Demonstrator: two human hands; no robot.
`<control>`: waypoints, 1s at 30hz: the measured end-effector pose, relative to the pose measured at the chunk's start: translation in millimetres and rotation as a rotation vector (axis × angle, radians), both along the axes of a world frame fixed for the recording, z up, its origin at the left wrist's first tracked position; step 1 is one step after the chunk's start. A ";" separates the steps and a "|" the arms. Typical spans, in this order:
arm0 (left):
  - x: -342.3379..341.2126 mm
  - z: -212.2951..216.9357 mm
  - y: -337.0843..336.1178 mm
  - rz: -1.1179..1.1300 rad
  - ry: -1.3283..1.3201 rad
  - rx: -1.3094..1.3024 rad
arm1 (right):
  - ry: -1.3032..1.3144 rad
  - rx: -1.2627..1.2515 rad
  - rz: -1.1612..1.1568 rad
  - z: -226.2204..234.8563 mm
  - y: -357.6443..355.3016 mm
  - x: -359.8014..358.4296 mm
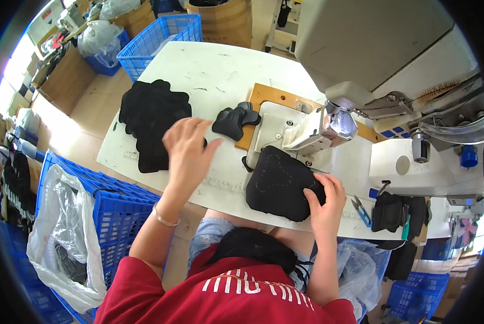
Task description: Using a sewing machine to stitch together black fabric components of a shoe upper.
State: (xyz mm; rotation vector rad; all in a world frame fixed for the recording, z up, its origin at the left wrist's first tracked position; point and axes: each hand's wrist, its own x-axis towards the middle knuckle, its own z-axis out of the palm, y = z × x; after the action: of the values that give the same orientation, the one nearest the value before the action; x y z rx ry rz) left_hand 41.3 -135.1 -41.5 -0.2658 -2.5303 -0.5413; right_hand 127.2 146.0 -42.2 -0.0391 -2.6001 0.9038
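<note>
My right hand (326,201) grips the right edge of a black padded fabric piece (277,186), thumb lying on top. The piece has rounded corners and a faint line drawn or stitched on its face. It lies at the table's front edge, just before the sewing machine's presser area (312,132). My left hand (189,147) hovers with fingers apart and nothing in it, beside a spread stack of black fabric pieces (154,119). Between that stack and the machine sit small black moulded parts (235,120).
A white sewing table (220,70) carries a wooden board (269,96) beside the machine. Blue-handled thread snips (362,211) lie at the right. At the left stands a blue crate (128,210) with a plastic bag; another blue basket (161,43) is behind the table.
</note>
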 end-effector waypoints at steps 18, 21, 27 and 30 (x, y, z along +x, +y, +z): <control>-19.5 13.3 41.7 -0.412 -0.403 1.111 | -0.005 -0.861 -0.040 0.4 17.1 2.7; 0.3 16.1 58.1 -0.492 -0.645 1.301 | -0.059 -0.833 -0.049 8.0 17.4 2.4; 28.7 7.4 90.0 -0.511 -0.757 1.363 | -0.001 -0.849 0.032 24.7 17.2 4.7; 29.8 12.5 95.6 -0.615 -0.606 1.359 | 0.009 -0.846 0.071 33.9 20.9 7.1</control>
State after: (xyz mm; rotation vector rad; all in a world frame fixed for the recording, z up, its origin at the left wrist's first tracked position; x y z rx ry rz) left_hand 71.1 -39.5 -29.1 -0.3594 -1.8776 -2.6544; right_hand 134.4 166.9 -8.4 -0.1672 -2.0306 1.9409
